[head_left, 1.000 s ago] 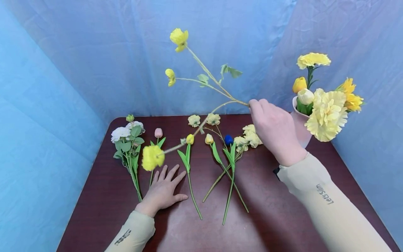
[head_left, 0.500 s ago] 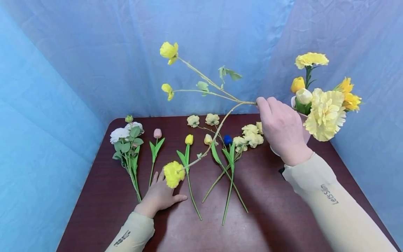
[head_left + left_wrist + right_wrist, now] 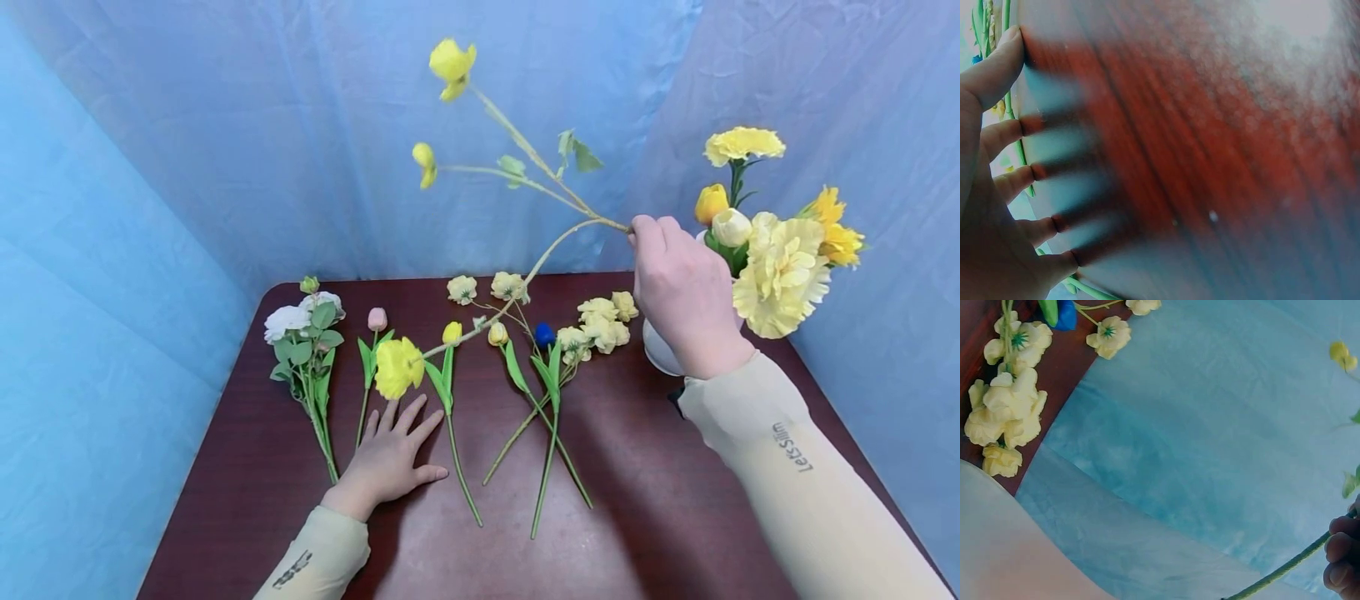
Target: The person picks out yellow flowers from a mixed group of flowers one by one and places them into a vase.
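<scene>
My right hand (image 3: 684, 287) grips a branched stem of yellow flowers (image 3: 536, 158) up in the air, just left of the vase. Its three blooms point left, and the lowest bloom (image 3: 399, 367) overlaps the space above my left fingertips. In the right wrist view, the bare stem end (image 3: 1285, 569) runs out below my curled fingers. My left hand (image 3: 386, 458) lies palm down on the table with fingers spread, between the pink tulip (image 3: 377, 319) and the yellow tulip (image 3: 452, 333). The vase (image 3: 660, 348) is partly hidden behind my right hand and holds several yellow and cream flowers (image 3: 780, 267).
White roses with green leaves (image 3: 300, 325) lie on the dark red table (image 3: 240, 500) at left. Right of centre, a cream tulip (image 3: 498, 334) and a blue tulip (image 3: 544, 335) cross over a spray of pale yellow flowers (image 3: 600, 325). Blue cloth (image 3: 300, 150) hangs behind.
My right hand has moved right and slightly up, closer to the vase's flowers. The yellow blooms dipped, then swung up again. My left hand has stayed in place.
</scene>
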Motion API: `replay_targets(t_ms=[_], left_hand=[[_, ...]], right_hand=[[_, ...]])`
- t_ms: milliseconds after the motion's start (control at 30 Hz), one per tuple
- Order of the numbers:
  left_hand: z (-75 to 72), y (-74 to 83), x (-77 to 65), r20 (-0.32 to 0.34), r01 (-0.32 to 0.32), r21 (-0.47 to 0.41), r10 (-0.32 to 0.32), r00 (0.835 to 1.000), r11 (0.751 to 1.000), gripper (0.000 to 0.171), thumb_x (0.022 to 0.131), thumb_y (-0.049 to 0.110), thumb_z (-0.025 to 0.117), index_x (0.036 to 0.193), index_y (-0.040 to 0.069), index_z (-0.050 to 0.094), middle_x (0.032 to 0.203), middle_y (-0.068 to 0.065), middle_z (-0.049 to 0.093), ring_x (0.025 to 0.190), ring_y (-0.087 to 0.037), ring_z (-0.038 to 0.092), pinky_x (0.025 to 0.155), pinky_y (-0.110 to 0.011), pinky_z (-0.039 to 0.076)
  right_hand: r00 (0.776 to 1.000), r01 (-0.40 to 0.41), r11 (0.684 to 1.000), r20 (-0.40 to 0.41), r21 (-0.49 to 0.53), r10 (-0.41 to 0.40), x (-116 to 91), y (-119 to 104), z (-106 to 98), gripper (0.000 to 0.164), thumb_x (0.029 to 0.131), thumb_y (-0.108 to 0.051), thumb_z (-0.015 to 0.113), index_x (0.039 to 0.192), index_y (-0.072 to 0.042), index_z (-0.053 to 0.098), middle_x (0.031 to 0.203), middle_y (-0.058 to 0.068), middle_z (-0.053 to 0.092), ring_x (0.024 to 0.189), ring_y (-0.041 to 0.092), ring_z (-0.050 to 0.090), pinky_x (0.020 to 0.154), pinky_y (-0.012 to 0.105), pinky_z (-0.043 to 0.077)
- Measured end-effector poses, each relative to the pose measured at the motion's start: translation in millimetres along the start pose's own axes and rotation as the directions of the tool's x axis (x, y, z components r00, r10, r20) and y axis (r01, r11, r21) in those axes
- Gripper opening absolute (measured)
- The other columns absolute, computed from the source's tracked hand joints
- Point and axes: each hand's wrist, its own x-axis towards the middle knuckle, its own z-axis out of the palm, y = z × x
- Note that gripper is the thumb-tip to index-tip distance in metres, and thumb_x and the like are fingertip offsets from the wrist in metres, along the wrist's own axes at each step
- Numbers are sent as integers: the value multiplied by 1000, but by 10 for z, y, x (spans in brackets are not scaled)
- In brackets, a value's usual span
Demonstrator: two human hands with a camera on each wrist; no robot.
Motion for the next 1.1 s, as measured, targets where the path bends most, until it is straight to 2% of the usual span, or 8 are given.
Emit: replay_targets(t_ms=[100, 300, 600, 900, 1100], left_hand=[[3, 2, -2, -2, 3, -7, -3, 1000, 1000, 83, 81, 67, 61, 150, 31, 33, 158, -5, 19, 141, -45, 12, 109, -65, 19], [-6, 11, -2, -1, 6, -4, -6, 1000, 1000, 82, 81, 67, 61, 150, 30, 33, 158, -5, 20, 140, -45, 13, 108, -66, 20], [-34, 23, -23, -21, -3, -13, 3, 1000, 1000, 82, 81, 66, 62, 149, 29, 36, 157, -6, 23, 139, -46, 16, 107, -66, 22], [1, 10, -5, -10, -1, -3, 1, 1000, 1000, 82, 81, 68, 60, 150, 31, 34, 158, -5, 20, 140, -45, 15, 108, -65, 20], [-4, 8, -11, -5, 4, -14, -4, 1000, 1000, 82, 81, 67, 61, 149, 31, 34, 158, -5, 20, 140, -45, 13, 109, -65, 19]], right_hand=[[999, -39, 999, 3, -2, 39, 45, 34, 6, 21, 103, -11, 46, 96, 7, 56, 69, 18, 50, 44, 33, 43, 30, 47, 35], [988, -150, 989, 31, 3, 150, 81, 148, 48, 24, 102, -11, 46, 94, 8, 57, 73, 23, 54, 46, 40, 45, 35, 58, 39], [948, -281, 959, 149, -14, 280, 7, 327, 31, 27, 103, -14, 44, 95, 8, 56, 78, 25, 55, 54, 45, 49, 41, 61, 41], [945, -311, 950, 102, -9, 311, -2, 395, -25, 26, 102, -13, 46, 100, 9, 59, 82, 27, 60, 59, 47, 53, 46, 62, 42], [923, -368, 929, 131, 35, 361, 93, 453, -138, 31, 104, -15, 39, 101, 9, 58, 83, 27, 59, 67, 48, 54, 54, 64, 43]])
